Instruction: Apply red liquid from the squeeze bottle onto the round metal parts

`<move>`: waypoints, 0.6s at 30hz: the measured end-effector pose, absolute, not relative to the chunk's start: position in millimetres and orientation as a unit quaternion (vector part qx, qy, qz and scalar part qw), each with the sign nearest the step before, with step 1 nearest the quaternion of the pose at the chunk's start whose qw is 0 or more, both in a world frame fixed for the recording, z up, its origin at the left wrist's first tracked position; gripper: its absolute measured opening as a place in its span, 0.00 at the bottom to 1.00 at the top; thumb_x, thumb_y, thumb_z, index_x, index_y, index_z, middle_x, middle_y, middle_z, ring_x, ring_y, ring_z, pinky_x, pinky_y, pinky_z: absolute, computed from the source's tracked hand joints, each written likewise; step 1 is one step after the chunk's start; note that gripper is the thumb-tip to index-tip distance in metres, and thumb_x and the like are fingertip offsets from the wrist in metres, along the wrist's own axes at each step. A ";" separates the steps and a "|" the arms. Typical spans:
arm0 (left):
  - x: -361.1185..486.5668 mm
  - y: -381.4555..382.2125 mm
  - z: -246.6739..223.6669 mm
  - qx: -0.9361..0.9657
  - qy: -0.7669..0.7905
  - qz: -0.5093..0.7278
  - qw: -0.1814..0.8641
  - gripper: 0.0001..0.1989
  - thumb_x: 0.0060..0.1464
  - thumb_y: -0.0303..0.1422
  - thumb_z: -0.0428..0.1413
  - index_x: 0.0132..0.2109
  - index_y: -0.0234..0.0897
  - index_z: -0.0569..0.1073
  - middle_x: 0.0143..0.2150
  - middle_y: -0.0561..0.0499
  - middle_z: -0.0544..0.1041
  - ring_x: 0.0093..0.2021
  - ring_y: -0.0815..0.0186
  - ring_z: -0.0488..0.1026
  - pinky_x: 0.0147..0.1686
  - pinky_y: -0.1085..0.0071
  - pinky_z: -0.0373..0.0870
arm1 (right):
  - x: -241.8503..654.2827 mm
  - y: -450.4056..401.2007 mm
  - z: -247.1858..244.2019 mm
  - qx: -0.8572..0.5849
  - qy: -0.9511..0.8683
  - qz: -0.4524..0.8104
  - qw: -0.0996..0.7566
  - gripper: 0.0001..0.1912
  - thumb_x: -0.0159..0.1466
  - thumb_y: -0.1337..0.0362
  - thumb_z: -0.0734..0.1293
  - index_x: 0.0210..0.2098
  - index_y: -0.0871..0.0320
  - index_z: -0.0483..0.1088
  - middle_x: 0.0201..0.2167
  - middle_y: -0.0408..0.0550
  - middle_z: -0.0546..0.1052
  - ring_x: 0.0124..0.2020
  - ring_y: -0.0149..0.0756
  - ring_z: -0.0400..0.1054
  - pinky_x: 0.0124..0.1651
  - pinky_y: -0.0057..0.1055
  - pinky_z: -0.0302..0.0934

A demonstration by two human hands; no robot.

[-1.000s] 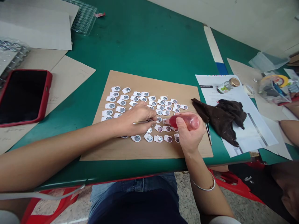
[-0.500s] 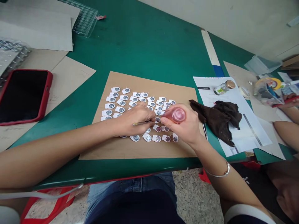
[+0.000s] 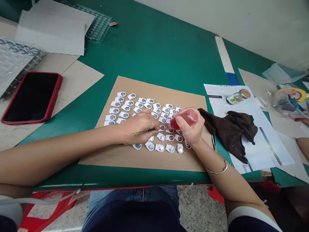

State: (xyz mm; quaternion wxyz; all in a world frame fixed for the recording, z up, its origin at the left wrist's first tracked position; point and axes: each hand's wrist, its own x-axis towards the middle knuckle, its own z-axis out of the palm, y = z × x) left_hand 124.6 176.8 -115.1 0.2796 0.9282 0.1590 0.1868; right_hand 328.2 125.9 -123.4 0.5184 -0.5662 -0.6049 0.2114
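My right hand [image 3: 193, 131] is wrapped round a soft red squeeze bottle [image 3: 189, 117], tilted with its narrow end down and to the left over the small parts. A thin, dark metal tool with a yellowish end [image 3: 138, 132] lies in the closed fingers of my left hand [image 3: 141, 127]; whether it is tweezers, I cannot tell. Under and around both hands, rows of small white tabs with round metallic discs [image 3: 159, 148] rest on a brown cardboard sheet [image 3: 116, 161]. Some discs near the bottle look reddish. My left hand hides several of the tabs.
A red-cased phone [image 3: 29, 96] lies at left, beside clear plastic trays [image 3: 98, 29] and grey card [image 3: 53, 32]. At right are a dark brown cloth [image 3: 229, 132], a small lidded glass jar [image 3: 238, 96], printed paper [image 3: 267, 141] and a clear box [image 3: 289, 101]. Another person's arm [image 3: 303, 146] shows at far right.
The view has shifted slightly. My right hand has tipped the red bottle further, so its side now shows rather than its base. My left hand stays beside the tabs with its tool.
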 end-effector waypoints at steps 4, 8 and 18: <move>124.5 176.9 -113.3 0.929 0.164 0.185 0.277 0.06 0.52 0.24 0.50 0.30 0.34 0.69 0.24 0.54 0.71 0.26 0.70 0.66 0.41 0.65 0.59 | 329.2 127.4 -123.9 -0.577 -0.598 0.205 0.517 0.12 0.51 0.56 0.69 0.27 0.58 0.68 0.25 0.43 0.74 0.28 0.29 0.69 0.34 0.30 0.64; 124.1 176.6 -112.6 0.928 0.161 0.186 0.278 0.06 0.52 0.23 0.50 0.30 0.34 0.69 0.24 0.54 0.71 0.25 0.70 0.65 0.41 0.65 0.59 | 328.3 127.6 -122.4 -0.577 -0.602 0.194 0.517 0.12 0.51 0.56 0.69 0.27 0.58 0.68 0.25 0.43 0.74 0.29 0.29 0.69 0.34 0.30 0.65; 124.3 176.2 -110.7 0.927 0.166 0.178 0.284 0.06 0.51 0.23 0.49 0.30 0.35 0.69 0.23 0.54 0.70 0.24 0.70 0.64 0.42 0.65 0.60 | 325.6 121.9 -117.6 -0.542 -0.629 0.169 0.531 0.12 0.51 0.58 0.69 0.29 0.57 0.66 0.25 0.43 0.74 0.28 0.30 0.70 0.34 0.31 0.67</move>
